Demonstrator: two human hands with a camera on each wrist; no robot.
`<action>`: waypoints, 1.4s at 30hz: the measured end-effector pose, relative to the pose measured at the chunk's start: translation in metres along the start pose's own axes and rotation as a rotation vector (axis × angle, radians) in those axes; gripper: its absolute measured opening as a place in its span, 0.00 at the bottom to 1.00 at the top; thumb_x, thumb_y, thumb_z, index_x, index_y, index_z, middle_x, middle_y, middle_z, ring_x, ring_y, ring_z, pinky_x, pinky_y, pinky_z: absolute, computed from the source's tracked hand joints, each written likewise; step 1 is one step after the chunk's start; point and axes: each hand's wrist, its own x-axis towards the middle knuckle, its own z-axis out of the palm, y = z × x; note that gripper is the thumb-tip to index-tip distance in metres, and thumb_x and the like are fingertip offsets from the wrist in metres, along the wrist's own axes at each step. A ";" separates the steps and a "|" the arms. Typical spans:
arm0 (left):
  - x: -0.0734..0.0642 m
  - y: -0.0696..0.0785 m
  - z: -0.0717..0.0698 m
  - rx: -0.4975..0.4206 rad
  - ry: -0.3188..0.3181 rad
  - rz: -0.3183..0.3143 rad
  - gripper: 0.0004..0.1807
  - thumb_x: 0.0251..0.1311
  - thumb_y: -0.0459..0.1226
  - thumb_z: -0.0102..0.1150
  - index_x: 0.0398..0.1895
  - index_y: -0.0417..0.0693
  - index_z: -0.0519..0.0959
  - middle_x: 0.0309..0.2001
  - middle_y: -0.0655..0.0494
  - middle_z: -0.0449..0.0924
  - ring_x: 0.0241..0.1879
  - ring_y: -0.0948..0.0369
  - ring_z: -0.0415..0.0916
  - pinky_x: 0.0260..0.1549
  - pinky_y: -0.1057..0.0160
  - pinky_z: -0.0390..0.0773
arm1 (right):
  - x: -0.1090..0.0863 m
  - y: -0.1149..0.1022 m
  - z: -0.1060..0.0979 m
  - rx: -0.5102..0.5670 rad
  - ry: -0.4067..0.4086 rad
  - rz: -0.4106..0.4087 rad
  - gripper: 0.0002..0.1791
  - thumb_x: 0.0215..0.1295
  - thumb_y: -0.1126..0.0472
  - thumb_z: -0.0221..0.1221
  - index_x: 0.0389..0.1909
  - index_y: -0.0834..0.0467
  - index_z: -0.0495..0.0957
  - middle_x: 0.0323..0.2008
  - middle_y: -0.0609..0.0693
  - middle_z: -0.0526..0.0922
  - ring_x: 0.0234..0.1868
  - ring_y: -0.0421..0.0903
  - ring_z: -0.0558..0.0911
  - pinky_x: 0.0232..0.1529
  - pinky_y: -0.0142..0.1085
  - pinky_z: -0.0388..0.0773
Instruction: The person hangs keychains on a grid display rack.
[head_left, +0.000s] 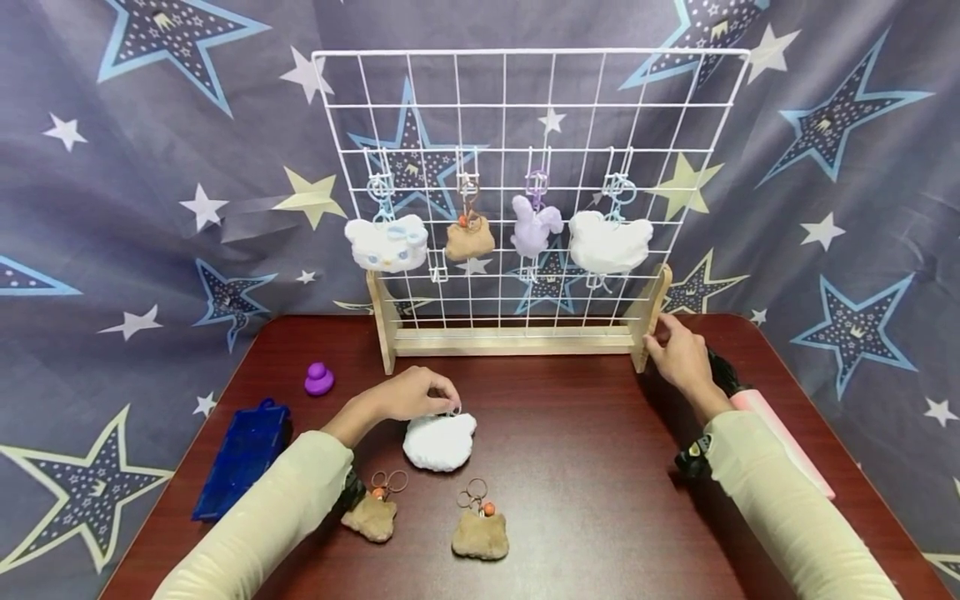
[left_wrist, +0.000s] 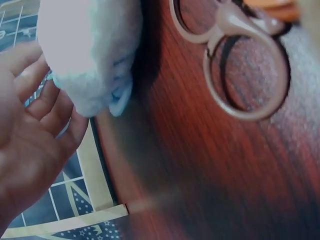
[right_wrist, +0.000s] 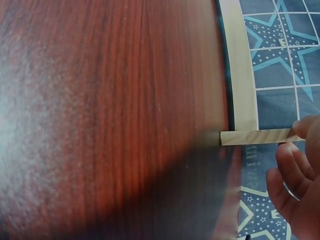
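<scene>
In the head view my left hand [head_left: 415,393] pinches the top of a white plush keychain [head_left: 439,442] just above the table. The left wrist view shows the same white plush [left_wrist: 90,45] beside the curled fingers of the left hand [left_wrist: 40,120], a pale blue part hanging at its end. My right hand [head_left: 681,354] holds the right wooden upright [head_left: 652,312] of the white wire grid rack [head_left: 504,337]. Thumb and fingers of that right hand [right_wrist: 300,175] lie on either side of the wooden upright [right_wrist: 260,136] in the right wrist view.
On the rack hang a white cat-face plush [head_left: 387,243], a brown plush [head_left: 470,239], a lilac bunny plush [head_left: 534,227] and a white plush [head_left: 610,242]. Two brown plush keychains [head_left: 480,535] lie in front. A blue tray [head_left: 243,458], purple duck [head_left: 318,380] and pink roll [head_left: 783,442] flank them.
</scene>
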 end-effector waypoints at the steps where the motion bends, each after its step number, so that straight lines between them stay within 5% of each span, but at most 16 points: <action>1: 0.000 0.000 0.000 -0.003 0.011 0.001 0.06 0.66 0.37 0.62 0.39 0.51 0.87 0.35 0.64 0.88 0.34 0.72 0.76 0.36 0.71 0.77 | 0.000 0.000 0.000 -0.002 0.000 0.001 0.22 0.67 0.59 0.60 0.62 0.57 0.75 0.41 0.61 0.90 0.45 0.68 0.86 0.48 0.62 0.77; 5: 0.000 0.000 0.000 -0.016 0.062 0.017 0.05 0.63 0.33 0.64 0.40 0.47 0.85 0.32 0.62 0.87 0.33 0.71 0.79 0.35 0.70 0.79 | 0.000 -0.001 -0.001 -0.006 -0.003 0.003 0.23 0.67 0.59 0.61 0.62 0.57 0.75 0.41 0.62 0.90 0.45 0.69 0.86 0.48 0.62 0.77; 13: -0.002 0.001 -0.003 -0.011 0.151 -0.005 0.22 0.61 0.30 0.66 0.60 0.43 0.80 0.33 0.58 0.86 0.32 0.69 0.79 0.32 0.70 0.79 | 0.001 -0.001 0.000 -0.004 -0.007 0.005 0.23 0.68 0.59 0.60 0.63 0.57 0.74 0.40 0.61 0.90 0.45 0.68 0.86 0.47 0.62 0.77; 25: -0.008 0.003 -0.016 -0.128 0.283 -0.024 0.18 0.59 0.28 0.68 0.54 0.41 0.84 0.33 0.54 0.89 0.32 0.65 0.82 0.32 0.69 0.79 | 0.002 0.000 0.001 0.002 -0.005 0.016 0.24 0.68 0.56 0.60 0.64 0.56 0.75 0.41 0.61 0.90 0.45 0.67 0.86 0.49 0.61 0.77; 33: -0.005 0.006 -0.023 -0.050 0.386 -0.020 0.14 0.59 0.30 0.69 0.49 0.46 0.86 0.33 0.54 0.89 0.34 0.63 0.84 0.37 0.68 0.81 | 0.001 0.002 0.001 0.004 0.009 0.000 0.23 0.67 0.57 0.61 0.62 0.56 0.75 0.40 0.61 0.90 0.43 0.66 0.87 0.47 0.60 0.77; 42: -0.002 0.011 -0.025 -0.077 0.444 0.015 0.12 0.59 0.28 0.68 0.45 0.47 0.88 0.31 0.55 0.89 0.33 0.62 0.84 0.35 0.68 0.81 | -0.002 0.001 0.001 -0.007 0.009 0.006 0.21 0.68 0.57 0.61 0.61 0.57 0.76 0.38 0.59 0.90 0.42 0.67 0.87 0.44 0.60 0.78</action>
